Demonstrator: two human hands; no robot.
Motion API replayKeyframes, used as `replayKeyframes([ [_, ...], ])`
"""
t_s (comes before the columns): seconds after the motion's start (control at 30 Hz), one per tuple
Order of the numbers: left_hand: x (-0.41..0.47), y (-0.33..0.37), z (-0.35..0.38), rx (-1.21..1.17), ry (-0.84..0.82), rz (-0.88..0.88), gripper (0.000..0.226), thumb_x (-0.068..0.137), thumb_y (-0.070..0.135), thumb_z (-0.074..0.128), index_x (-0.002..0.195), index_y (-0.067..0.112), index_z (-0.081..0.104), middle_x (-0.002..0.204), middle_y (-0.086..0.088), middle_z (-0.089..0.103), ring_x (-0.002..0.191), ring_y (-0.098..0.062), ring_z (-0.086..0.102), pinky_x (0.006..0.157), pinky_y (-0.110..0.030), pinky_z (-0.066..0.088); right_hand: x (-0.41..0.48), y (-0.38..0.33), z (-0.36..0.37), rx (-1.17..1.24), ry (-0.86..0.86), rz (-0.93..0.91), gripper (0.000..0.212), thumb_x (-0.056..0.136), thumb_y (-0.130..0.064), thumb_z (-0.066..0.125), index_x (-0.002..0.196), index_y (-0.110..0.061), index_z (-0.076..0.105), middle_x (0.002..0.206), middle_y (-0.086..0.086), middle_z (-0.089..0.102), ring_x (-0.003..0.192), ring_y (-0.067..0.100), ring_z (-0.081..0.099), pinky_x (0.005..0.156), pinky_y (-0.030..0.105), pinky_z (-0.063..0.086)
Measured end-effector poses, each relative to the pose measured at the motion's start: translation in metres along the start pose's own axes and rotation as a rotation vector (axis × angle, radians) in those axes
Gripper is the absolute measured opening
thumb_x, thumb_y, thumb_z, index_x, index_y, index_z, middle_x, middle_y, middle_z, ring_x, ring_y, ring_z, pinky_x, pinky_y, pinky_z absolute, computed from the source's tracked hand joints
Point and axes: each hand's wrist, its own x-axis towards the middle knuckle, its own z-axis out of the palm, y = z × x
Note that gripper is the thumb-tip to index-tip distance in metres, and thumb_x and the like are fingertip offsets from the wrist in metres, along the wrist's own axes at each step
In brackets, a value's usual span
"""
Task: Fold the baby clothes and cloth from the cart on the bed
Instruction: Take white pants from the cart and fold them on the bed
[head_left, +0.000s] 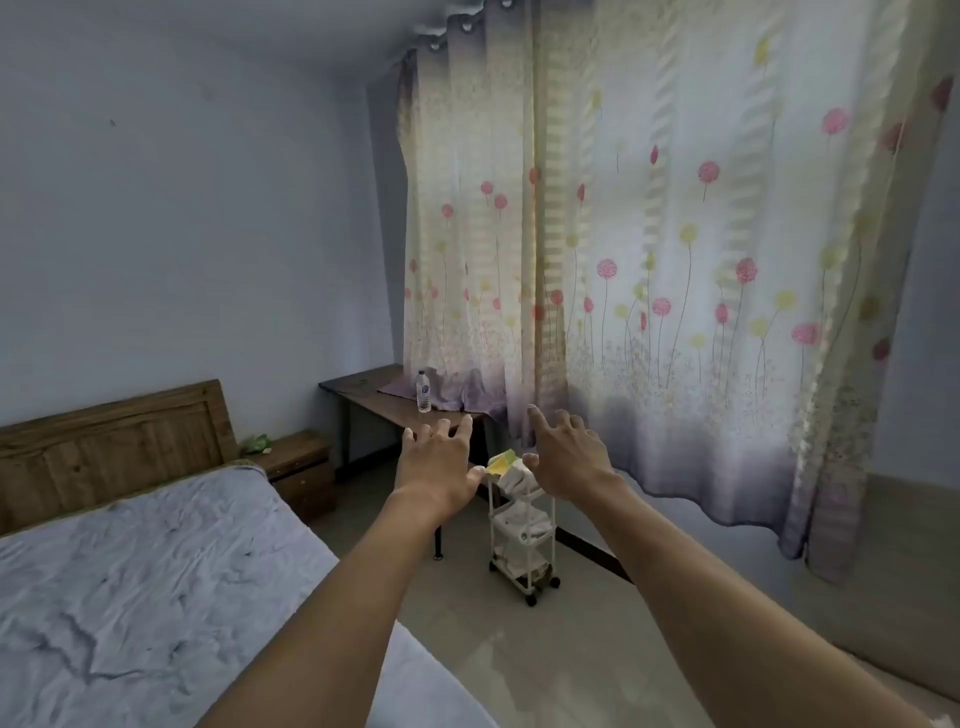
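A narrow white cart (523, 540) on wheels stands on the floor by the curtain, several steps ahead of me. White cloth lies on its shelves, and a yellow and white piece (503, 461) sits on its top tier. The bed (130, 582) with a crumpled pale grey sheet fills the lower left. My left hand (439, 462) and my right hand (563, 457) are stretched out in front of me at arm's length, fingers spread, holding nothing. Both hands hover in the air, well short of the cart.
A dark wooden desk (374, 395) with a water bottle (424, 391) stands behind the cart. A wooden nightstand (298, 467) sits beside the headboard (109, 441). A long flowered curtain (675, 260) hangs on the right. Tiled floor lies between bed and cart.
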Motion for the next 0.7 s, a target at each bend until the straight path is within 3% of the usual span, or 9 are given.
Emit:
replayKeyframes([
  [0.23, 0.083, 0.067, 0.02, 0.028, -0.032, 0.003, 0.089, 0.099, 0.061, 0.06, 0.169, 0.026, 0.018, 0.168, -0.014, 0.036, 0.153, -0.042, 0.036, 0.126, -0.06, 0.028, 0.068, 0.066, 0.005, 0.022, 0.0, -0.005, 0.081, 0.105, -0.046, 0.058, 0.169, -0.024, 0.013, 0.169, 0.02, 0.025, 0.154, 0.04, 0.028, 0.119, 0.052, 0.037],
  [0.47, 0.158, 0.118, 0.039, -0.049, -0.047, -0.001, 0.085, 0.102, 0.055, 0.062, 0.168, 0.021, 0.022, 0.168, -0.017, 0.033, 0.155, -0.04, 0.029, 0.126, -0.05, 0.033, 0.121, 0.149, 0.015, 0.025, 0.031, 0.026, 0.073, 0.103, -0.044, 0.062, 0.162, -0.022, 0.026, 0.162, 0.018, 0.036, 0.145, 0.038, 0.04, 0.112, 0.051, 0.046],
  [0.7, 0.218, 0.129, 0.073, -0.02, -0.063, -0.01, 0.084, 0.1, 0.058, 0.061, 0.167, 0.022, 0.025, 0.164, -0.015, 0.037, 0.151, -0.039, 0.035, 0.125, -0.051, 0.034, 0.168, 0.187, 0.045, 0.011, -0.02, 0.05, 0.079, 0.104, -0.045, 0.058, 0.167, -0.02, 0.018, 0.164, 0.021, 0.033, 0.148, 0.039, 0.038, 0.116, 0.051, 0.041],
])
